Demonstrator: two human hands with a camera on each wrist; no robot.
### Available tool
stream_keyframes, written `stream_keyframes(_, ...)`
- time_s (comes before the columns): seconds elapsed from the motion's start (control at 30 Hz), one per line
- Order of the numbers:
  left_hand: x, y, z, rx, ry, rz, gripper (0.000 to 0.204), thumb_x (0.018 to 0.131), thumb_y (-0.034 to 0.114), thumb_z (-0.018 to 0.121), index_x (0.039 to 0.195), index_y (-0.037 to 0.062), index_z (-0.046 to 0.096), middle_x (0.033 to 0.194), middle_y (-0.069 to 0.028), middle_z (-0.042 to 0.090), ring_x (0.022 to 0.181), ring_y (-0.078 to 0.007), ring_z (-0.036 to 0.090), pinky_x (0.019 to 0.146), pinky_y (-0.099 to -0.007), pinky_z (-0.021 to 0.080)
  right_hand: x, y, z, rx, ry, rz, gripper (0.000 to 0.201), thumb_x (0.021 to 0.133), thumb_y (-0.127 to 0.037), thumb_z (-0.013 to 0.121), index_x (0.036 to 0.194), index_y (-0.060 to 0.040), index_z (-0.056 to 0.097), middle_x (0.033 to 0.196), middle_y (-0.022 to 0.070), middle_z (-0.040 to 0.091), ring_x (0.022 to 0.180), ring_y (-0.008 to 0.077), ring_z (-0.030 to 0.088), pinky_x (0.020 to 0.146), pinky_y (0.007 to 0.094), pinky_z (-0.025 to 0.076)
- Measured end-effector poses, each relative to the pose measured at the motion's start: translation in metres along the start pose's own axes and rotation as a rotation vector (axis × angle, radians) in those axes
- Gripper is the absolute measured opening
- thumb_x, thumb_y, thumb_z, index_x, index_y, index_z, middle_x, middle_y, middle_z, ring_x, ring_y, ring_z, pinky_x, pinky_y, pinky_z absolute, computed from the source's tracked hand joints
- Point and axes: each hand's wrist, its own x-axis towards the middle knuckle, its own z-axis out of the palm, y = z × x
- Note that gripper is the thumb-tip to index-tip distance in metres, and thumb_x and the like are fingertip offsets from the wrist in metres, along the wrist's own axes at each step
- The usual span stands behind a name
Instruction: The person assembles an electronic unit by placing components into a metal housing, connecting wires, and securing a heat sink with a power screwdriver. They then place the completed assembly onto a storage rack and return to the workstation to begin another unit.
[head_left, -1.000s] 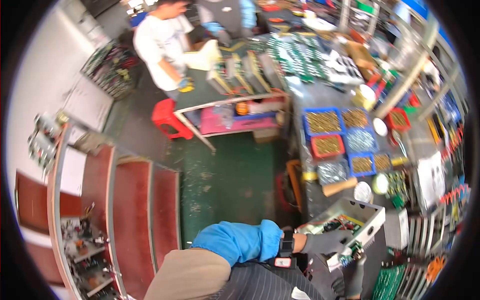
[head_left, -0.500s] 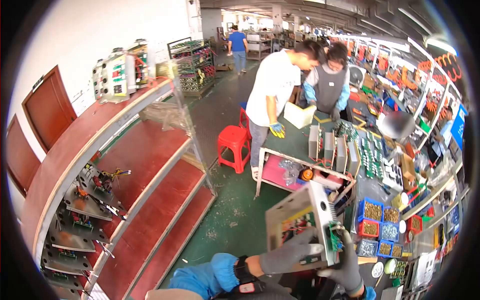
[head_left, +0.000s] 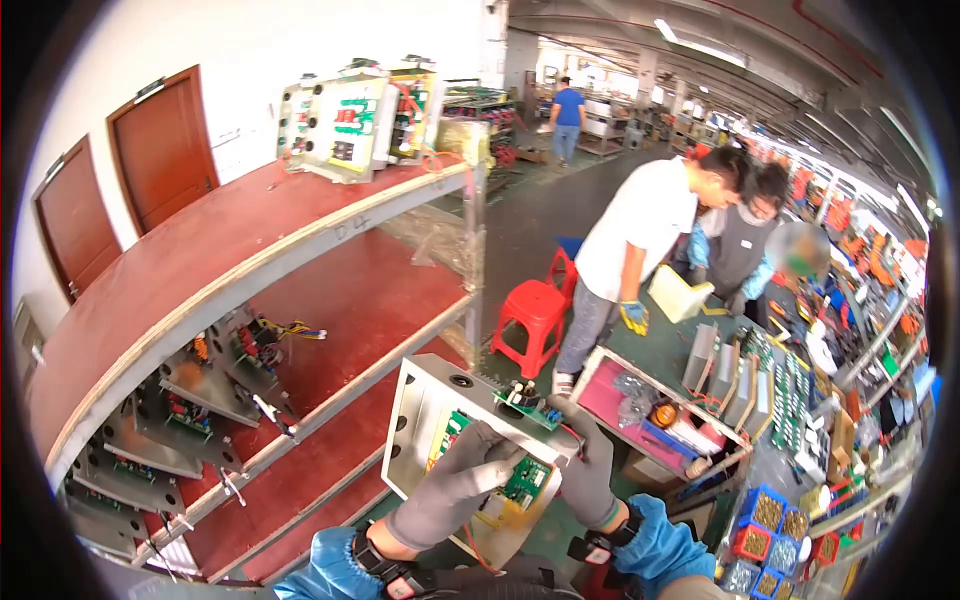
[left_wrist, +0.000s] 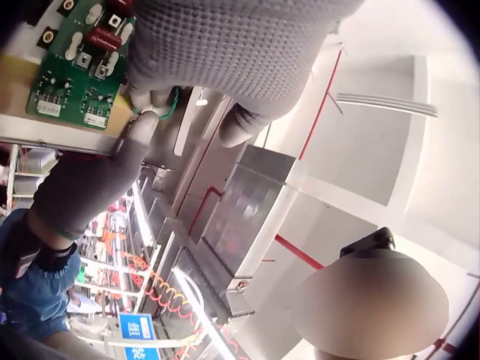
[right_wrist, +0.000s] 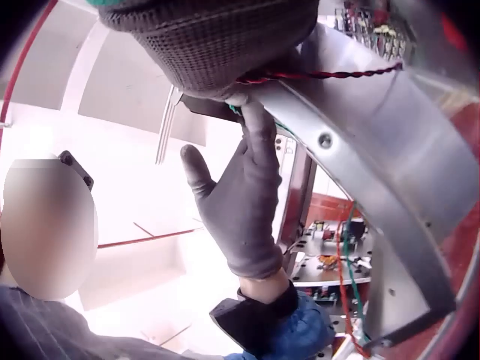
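Both hands hold up the case [head_left: 425, 405] — swung away from the screw trays [head_left: 753, 543].
The fingers of the left hand [head_left: 450, 490] hook onto its near edge, thumb apart; those of the right hand [head_left: 590, 470] curl round its right end by the small board [head_left: 530, 402] — whether they pinch that too, I cannot tell. A second ago the case was beside the trays; now it is in front of the shelf [head_left: 215, 235], so this looks like carrying.

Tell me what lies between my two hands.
The head view shows part of the open metal case between the left hand and the right hand, with a green circuit board inside it.
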Motion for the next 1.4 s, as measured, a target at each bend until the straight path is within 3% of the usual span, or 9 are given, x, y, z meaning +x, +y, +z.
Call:
stream_keyframes(0.27,0.032,0.038,-0.022,0.073,0.080,0.260,0.070,0.095,0.023,0.067,0.151,-0.0027,0.033,0.156,-0.0153,0.039,0.148,-0.0244,0.035,0.123,-0.0393,0.025,0.116,0.011,0.025,0.396,-0.131,-0.185,0.034,0.097,-0.005,0.061,0.128,0.0079,0.062,0.129,0.0183,0.068,0.117,0.0250,0.066,0.103,0.0353,0.049)
stream_keyframes(0.53,0.009,0.098,-0.010,0.190,0.028,0.314,0.089,0.098,0.015,0.064,0.163,-0.0001,0.005,0.166,-0.0292,0.015,0.155,-0.0399,0.021,0.124,-0.0545,0.023,0.233,-0.019,0.022,0.318,-0.141,-0.219,0.037,0.094,-0.018,0.061,0.123,0.0026,0.068,0.121,0.0090,0.069,0.108,0.0156,0.063,0.096,0.0293,0.048)
stream_keyframes(0.63,-0.051,0.121,-0.038,0.329,-0.035,0.326,0.073,0.098,0.016,0.065,0.156,-0.0094,0.027,0.155,-0.0327,0.039,0.142,-0.0428,0.046,0.118,-0.0536,0.037,0.271,-0.041,0.035,0.554,-0.145,-0.159,0.055,0.083,-0.019,0.063,0.134,0.0021,0.060,0.119,0.0104,0.067,0.110,0.0166,0.064,0.094,0.0311,0.051)
stream_keyframes(0.67,-0.070,0.121,-0.043,0.397,0.093,0.424,0.056,0.099,0.021,0.066,0.140,-0.0136,0.049,0.138,-0.0319,0.058,0.128,-0.0405,0.061,0.111,-0.0519,0.045,0.294,-0.026,0.030,0.593,-0.161,-0.217,0.057,0.083,-0.019,0.065,0.135,0.0026,0.059,0.122,0.0117,0.066,0.109,0.0182,0.065,0.093,0.0320,0.055)
stream_keyframes(0.8,-0.125,0.144,-0.083,0.813,0.587,0.684,0.046,0.098,0.036,0.068,0.109,-0.0076,0.066,0.105,-0.0201,0.073,0.102,-0.0283,0.071,0.095,-0.0432,0.054,0.375,-0.048,0.048,0.572,-0.053,-0.283,0.048,0.086,-0.006,0.057,0.134,0.0020,0.058,0.112,0.0091,0.064,0.104,0.0194,0.064,0.092,0.0318,0.053)
stream_keyframes(0.93,-0.185,0.178,-0.149,1.419,1.202,0.794,0.048,0.098,0.039,0.066,0.123,-0.0020,0.061,0.123,-0.0167,0.065,0.114,-0.0274,0.062,0.103,-0.0417,0.047,0.405,-0.130,0.122,0.632,-0.108,-0.411,0.034,0.093,-0.017,0.062,0.124,-0.0024,0.061,0.116,0.0076,0.065,0.107,0.0194,0.067,0.094,0.0332,0.055)
stream_keyframes(1.13,-0.247,0.241,-0.222,2.416,1.733,0.442,0.060,0.090,0.032,0.062,0.143,0.0046,0.052,0.149,-0.0198,0.051,0.148,-0.0449,0.035,0.125,-0.0617,0.015,0.469,-0.165,0.246,0.498,0.170,-0.540,0.024,0.083,-0.008,0.069,0.104,0.0007,0.072,0.097,0.0063,0.072,0.084,0.0157,0.065,0.082,0.0284,0.051)
stream_keyframes(1.2,-0.260,0.249,-0.235,2.397,1.760,0.227,0.068,0.096,0.049,0.055,0.147,0.0050,0.049,0.151,-0.0187,0.049,0.149,-0.0425,0.033,0.125,-0.0623,0.011,0.495,-0.162,0.287,0.517,0.061,-0.641,0.031,0.081,0.000,0.068,0.111,0.0032,0.072,0.098,0.0080,0.072,0.087,0.0157,0.065,0.083,0.0288,0.052)
stream_keyframes(1.4,-0.262,0.251,-0.243,2.313,1.794,0.285,0.077,0.096,0.067,0.049,0.140,0.0030,0.053,0.141,-0.0200,0.054,0.142,-0.0428,0.042,0.124,-0.0618,0.014,0.543,-0.168,0.418,0.505,0.038,-0.532,0.037,0.081,0.006,0.063,0.117,0.0071,0.071,0.100,0.0069,0.071,0.090,0.0153,0.066,0.082,0.0252,0.051)
